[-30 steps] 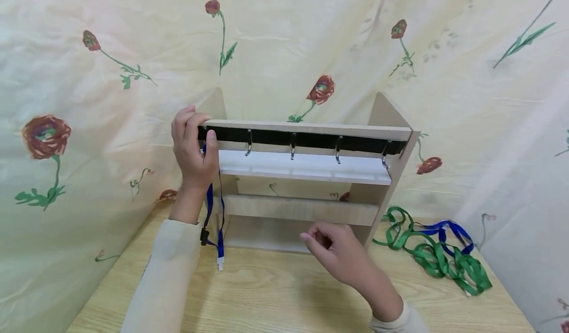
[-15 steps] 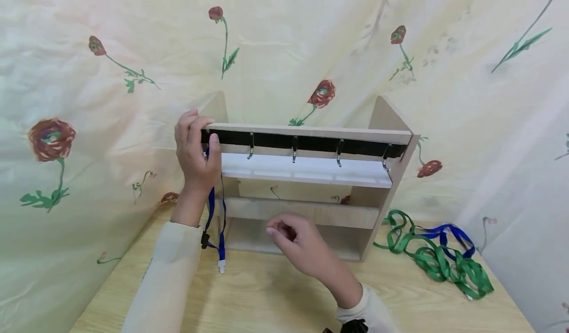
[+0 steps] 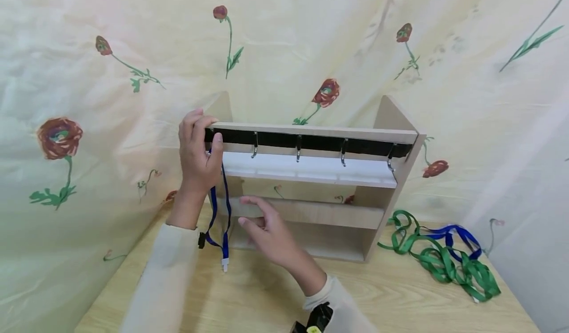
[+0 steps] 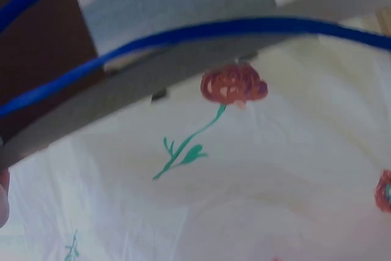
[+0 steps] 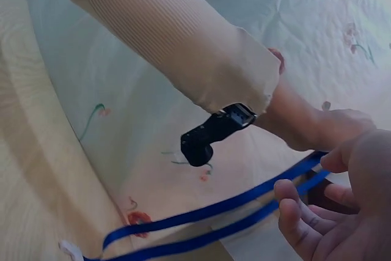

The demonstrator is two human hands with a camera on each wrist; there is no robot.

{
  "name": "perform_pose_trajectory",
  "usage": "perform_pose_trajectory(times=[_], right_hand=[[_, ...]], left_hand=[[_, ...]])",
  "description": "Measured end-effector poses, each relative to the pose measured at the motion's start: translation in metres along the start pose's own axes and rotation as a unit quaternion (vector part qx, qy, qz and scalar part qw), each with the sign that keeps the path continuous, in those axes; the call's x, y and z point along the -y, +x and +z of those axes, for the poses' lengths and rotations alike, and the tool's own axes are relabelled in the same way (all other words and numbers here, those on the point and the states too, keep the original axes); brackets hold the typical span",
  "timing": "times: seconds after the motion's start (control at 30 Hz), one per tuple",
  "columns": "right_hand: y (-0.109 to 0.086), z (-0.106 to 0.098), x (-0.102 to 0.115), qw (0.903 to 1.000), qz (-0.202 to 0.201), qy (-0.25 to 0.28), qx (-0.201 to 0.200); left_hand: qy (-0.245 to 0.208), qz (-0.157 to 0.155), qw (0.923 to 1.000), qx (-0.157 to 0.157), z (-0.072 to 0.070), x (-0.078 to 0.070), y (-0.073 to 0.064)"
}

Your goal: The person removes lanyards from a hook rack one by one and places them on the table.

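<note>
A small wooden rack (image 3: 320, 213) carries a black strip (image 3: 277, 140) with several metal hooks. At the rack's upper left corner, my left hand (image 3: 195, 160) grips the top board, fingers over the edge and thumb in front. A blue lanyard (image 3: 225, 249) hangs down from beneath that hand; its upper end is hidden. It has a black buckle (image 3: 202, 240) and a white end clip (image 3: 224, 265). My right hand (image 3: 273, 234), fingers parted and holding nothing, is just right of the lanyard. The right wrist view shows the lanyard's two straps (image 5: 201, 214) beside the right fingers.
On the wooden table (image 3: 391, 298), right of the rack, lie tangled green lanyards (image 3: 444, 266) and a blue lanyard (image 3: 464, 236). A flowered cloth (image 3: 275, 41) hangs behind and at both sides. A white shelf (image 3: 306, 167) sits below the hooks.
My right hand has moved left across the rack's front towards the hanging lanyard, and its curled fingers have opened out. The left hand stays on the rack's corner.
</note>
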State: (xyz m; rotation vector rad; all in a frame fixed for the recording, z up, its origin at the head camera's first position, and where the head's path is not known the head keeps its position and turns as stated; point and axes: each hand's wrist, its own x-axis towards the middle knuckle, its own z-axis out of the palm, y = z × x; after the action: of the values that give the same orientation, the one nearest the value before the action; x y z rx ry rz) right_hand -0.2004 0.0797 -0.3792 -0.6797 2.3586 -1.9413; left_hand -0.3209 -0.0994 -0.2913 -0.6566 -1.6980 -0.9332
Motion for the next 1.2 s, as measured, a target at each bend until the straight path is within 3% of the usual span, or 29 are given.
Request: perform_pose_trajectory(times=[0.2, 0.37, 0.57, 0.83, 1.07, 1.2], right_hand=[[0.012, 0.020, -0.003, 0.9984, 0.013, 0.052, 0.020], [0.019, 0.032, -0.005, 0.9951, 0.001, 0.091, 0.039], [0.025, 0.040, -0.011, 0.9832, -0.030, 0.169, 0.062], [0.026, 0.055, -0.016, 0.9761, -0.049, 0.202, 0.062], [0.029, 0.062, -0.015, 0.9885, -0.027, 0.149, 0.007], [0.031, 0.064, -0.015, 0.9853, -0.036, 0.167, 0.010]], left_hand=[[-0.029, 0.002, 0.9988, 0.040, -0.011, 0.000, 0.003], [-0.070, 0.013, 0.9966, 0.040, -0.018, 0.000, 0.004], [-0.083, 0.019, 0.9953, 0.047, -0.021, -0.002, 0.006], [-0.084, 0.014, 0.9952, 0.048, -0.021, -0.003, 0.007], [-0.089, 0.011, 0.9950, 0.045, -0.020, -0.003, 0.007], [-0.091, 0.010, 0.9947, 0.047, -0.021, -0.003, 0.007]])
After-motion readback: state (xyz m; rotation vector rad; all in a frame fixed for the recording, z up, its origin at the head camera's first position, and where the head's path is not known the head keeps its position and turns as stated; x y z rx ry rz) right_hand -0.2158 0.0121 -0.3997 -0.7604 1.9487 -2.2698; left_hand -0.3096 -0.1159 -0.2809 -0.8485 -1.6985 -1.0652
